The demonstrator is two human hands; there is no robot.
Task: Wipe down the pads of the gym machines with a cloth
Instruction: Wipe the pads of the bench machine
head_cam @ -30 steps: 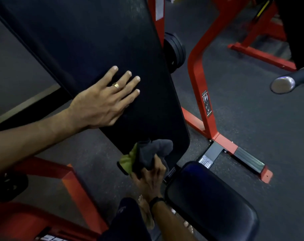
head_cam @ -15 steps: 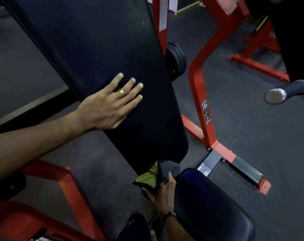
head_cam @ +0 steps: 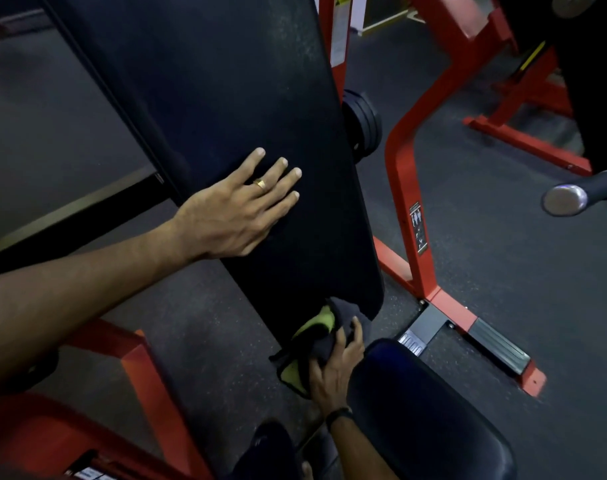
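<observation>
Two hands share the work: left hand (head_cam: 238, 211), fingers straight and nearly together, steadies the back pad (head_cam: 226, 109) while right hand (head_cam: 333, 368), fingers curled round the cloth (head_cam: 312, 344), should press firmly along its bottom edge.

Head view (close), downward over hands (head_cam: 232, 213)

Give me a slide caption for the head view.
Left hand braces back pad; right hand wipes with cloth.
</observation>
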